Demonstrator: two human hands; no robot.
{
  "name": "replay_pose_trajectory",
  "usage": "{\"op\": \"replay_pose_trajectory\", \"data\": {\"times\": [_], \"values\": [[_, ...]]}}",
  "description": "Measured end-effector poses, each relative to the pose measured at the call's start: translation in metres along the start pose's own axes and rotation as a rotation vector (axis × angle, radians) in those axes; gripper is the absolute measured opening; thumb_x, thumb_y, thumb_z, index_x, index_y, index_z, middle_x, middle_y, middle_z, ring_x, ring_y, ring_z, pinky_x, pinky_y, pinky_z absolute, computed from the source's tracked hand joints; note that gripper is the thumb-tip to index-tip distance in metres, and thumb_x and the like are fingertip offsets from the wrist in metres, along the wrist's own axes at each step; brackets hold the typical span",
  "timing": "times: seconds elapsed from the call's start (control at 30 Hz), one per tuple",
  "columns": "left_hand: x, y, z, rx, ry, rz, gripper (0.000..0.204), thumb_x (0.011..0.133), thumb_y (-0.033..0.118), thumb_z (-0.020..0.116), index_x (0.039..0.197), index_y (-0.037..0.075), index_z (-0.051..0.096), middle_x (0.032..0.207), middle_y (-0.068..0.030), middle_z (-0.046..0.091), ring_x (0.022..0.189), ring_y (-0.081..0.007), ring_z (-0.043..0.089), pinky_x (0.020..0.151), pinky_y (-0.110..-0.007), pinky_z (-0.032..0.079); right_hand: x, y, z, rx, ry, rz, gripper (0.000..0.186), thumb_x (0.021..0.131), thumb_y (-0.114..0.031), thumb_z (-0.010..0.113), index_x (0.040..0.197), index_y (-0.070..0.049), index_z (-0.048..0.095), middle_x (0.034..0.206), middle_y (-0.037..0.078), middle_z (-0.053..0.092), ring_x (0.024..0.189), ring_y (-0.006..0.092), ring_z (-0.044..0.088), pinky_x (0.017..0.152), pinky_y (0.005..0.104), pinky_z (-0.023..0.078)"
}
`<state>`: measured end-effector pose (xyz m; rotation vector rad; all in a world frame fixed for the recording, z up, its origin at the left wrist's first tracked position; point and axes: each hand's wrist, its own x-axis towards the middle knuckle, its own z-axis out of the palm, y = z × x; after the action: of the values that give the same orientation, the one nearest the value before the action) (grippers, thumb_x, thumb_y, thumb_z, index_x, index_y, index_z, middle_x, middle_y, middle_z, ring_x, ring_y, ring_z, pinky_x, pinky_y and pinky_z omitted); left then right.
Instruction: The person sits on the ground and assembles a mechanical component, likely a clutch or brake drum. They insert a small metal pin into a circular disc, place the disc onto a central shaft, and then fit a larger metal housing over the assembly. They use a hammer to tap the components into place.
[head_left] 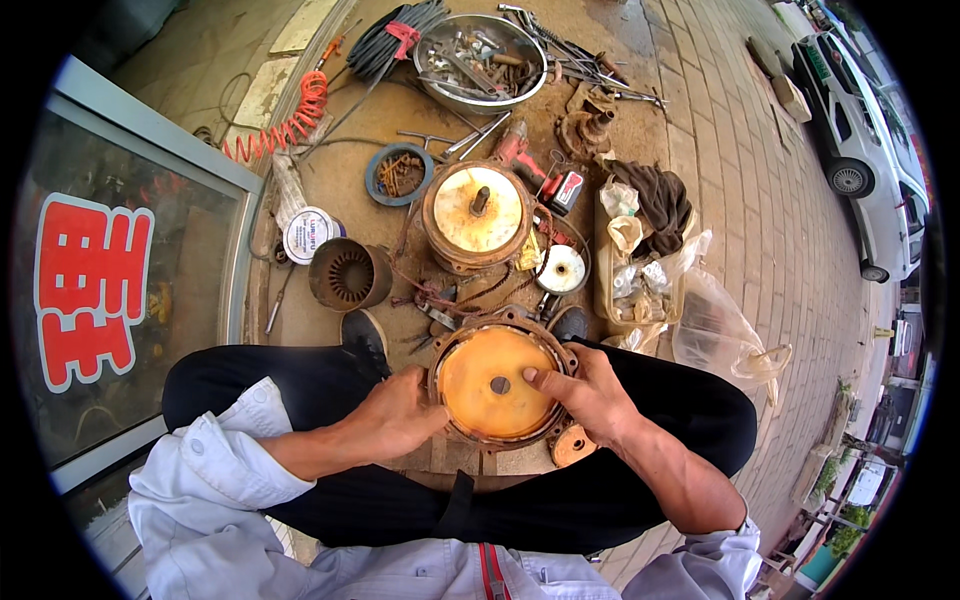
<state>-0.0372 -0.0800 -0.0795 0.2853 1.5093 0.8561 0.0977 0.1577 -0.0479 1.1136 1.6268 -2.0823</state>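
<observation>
Between my knees I hold a rusty round metal housing with lugs on its rim. Set inside it is an orange-yellow disc with a dark hole at its centre. My left hand is closed on the housing's left side. On the right side my right hand grips it, thumb lying on the disc. A smaller rusty round part lies just below my right hand. Farther ahead stands a larger rusty round body with a pale top and a short shaft sticking up.
Beyond are a bolt-filled metal bowl, a blue ring-shaped dish, a red cordless tool, a slotted metal cylinder and a white-lidded tub. A bin with rags stands right. A glass door is left.
</observation>
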Motion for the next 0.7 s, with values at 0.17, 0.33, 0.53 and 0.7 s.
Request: {"op": "replay_pose_trajectory", "data": {"times": [0.17, 0.33, 0.53, 0.7], "values": [[-0.009, 0.032, -0.004, -0.233, 0.141, 0.18, 0.038, 0.091, 0.007, 0.062, 0.12, -0.015, 0.049, 0.111, -0.0208, 0.067, 0.103, -0.0166, 0.066, 0.083, -0.031, 0.055, 0.003, -0.021, 0.001, 0.071, 0.02, -0.005, 0.071, 0.098, -0.038, 0.069, 0.14, 0.013, 0.044, 0.128, 0.022, 0.062, 0.119, 0.0249, 0.062, 0.103, 0.039, 0.05], [-0.009, 0.049, -0.015, -0.097, 0.163, 0.193, 0.038, 0.092, 0.002, 0.059, 0.124, -0.014, 0.046, 0.12, -0.0226, 0.064, 0.11, -0.023, 0.066, 0.092, -0.034, 0.055, 0.006, -0.027, -0.001, 0.235, -0.07, -0.016, 0.07, 0.106, -0.056, 0.043, 0.148, -0.001, 0.042, 0.143, 0.016, 0.056, 0.131, 0.0266, 0.057, 0.108, 0.0431, 0.049], [-0.011, 0.053, -0.016, -0.122, 0.137, 0.283, 0.045, 0.094, 0.005, 0.06, 0.131, -0.012, 0.041, 0.122, -0.0191, 0.06, 0.106, -0.0197, 0.063, 0.09, -0.036, 0.055, 0.01, -0.03, -0.002, 0.251, -0.099, -0.053, 0.07, 0.107, -0.061, 0.031, 0.151, -0.007, 0.041, 0.144, 0.013, 0.058, 0.131, 0.0258, 0.058, 0.107, 0.0429, 0.05], [-0.007, 0.052, -0.018, -0.128, 0.179, 0.325, 0.045, 0.094, 0.008, 0.063, 0.132, -0.01, 0.045, 0.115, -0.016, 0.063, 0.098, -0.0178, 0.064, 0.084, -0.033, 0.057, 0.018, -0.032, -0.005, 0.235, -0.081, -0.03, 0.069, 0.107, -0.06, 0.029, 0.15, -0.008, 0.043, 0.143, 0.012, 0.058, 0.131, 0.0252, 0.059, 0.104, 0.0418, 0.051]]}}
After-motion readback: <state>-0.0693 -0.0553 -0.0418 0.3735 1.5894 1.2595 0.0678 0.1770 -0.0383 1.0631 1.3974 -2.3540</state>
